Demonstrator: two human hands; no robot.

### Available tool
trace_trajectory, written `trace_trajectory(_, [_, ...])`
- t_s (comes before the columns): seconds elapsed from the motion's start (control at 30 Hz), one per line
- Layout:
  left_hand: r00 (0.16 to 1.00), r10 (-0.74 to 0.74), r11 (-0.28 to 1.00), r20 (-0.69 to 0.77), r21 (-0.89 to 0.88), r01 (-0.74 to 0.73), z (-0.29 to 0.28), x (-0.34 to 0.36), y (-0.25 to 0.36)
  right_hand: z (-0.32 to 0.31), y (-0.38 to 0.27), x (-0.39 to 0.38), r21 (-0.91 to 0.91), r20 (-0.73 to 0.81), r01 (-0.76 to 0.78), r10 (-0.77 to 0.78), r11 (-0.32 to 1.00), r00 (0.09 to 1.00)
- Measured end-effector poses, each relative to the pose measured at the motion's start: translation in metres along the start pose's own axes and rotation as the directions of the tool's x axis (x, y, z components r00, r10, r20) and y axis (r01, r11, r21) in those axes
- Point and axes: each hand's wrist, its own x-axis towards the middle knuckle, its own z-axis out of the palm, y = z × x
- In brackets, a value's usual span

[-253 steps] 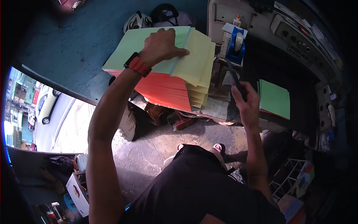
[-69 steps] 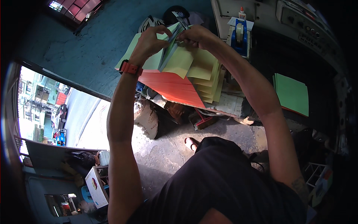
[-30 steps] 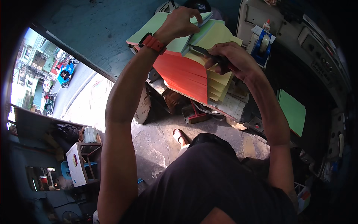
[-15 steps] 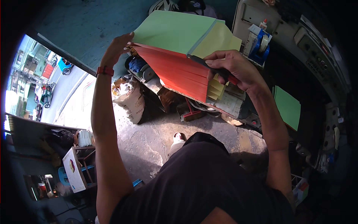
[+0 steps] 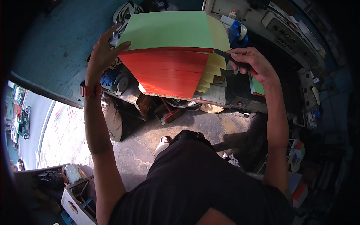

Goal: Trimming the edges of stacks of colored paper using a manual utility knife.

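Observation:
A tall stack of coloured paper stands in front of me, with a green sheet (image 5: 165, 32) on top and red sheets (image 5: 165, 71) down its near side. Yellow sheets (image 5: 217, 35) stick out in steps along the right. At the stack's left corner is my left hand (image 5: 103, 48), fingers spread and the thumb by the green sheet's edge. My right hand (image 5: 257, 63) grips a slim black tool with a red end, which looks like a utility knife (image 5: 228, 56). Its black tip lies at the stack's near right corner; any blade is too small to make out.
Behind the stack on the right are a blue tape dispenser (image 5: 236, 33) and a glue bottle (image 5: 233, 14). More green sheets (image 5: 257, 85) lie beside my right wrist. A helmet (image 5: 125, 13) sits at the back. Below left stands a sack (image 5: 112, 122), and a white-topped table (image 5: 77, 206) is nearer me.
My view has turned, and the stack now faces me more squarely. My left thumb has spread away from the fingers at the left corner. The knife stays in my right hand at the right corner.

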Motion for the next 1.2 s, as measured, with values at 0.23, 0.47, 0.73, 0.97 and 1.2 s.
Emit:
trace_trajectory(0.23, [0.737, 0.419, 0.907, 0.531, -0.217, -0.361, -0.013, 0.052, -0.015, 0.026, -0.001, -0.012, 0.017, -0.07, 0.021, -0.019, 1.0, 0.997])
trace_trajectory(0.47, [0.689, 0.48, 0.876, 0.543, -0.25, -0.413, -0.01, 0.072, -0.034, 0.063, -0.006, -0.019, -0.043, -0.14, 0.047, -0.052, 0.998, 0.989])
trace_trajectory(0.73, [0.661, 0.462, 0.882, 0.591, -0.227, -0.413, -0.01, 0.074, -0.038, 0.088, -0.009, -0.031, -0.036, -0.234, 0.068, -0.074, 0.997, 0.969])
trace_trajectory(0.97, [0.654, 0.578, 0.811, 0.488, -0.255, -0.527, -0.003, 0.076, -0.044, 0.132, -0.005, -0.001, 0.016, -0.314, 0.102, -0.092, 0.995, 0.945])
trace_trajectory(1.2, [0.574, 0.557, 0.822, 0.6, -0.303, -0.482, -0.001, 0.09, -0.048, 0.19, -0.016, 0.045, 0.084, -0.26, 0.164, -0.137, 0.983, 0.956])
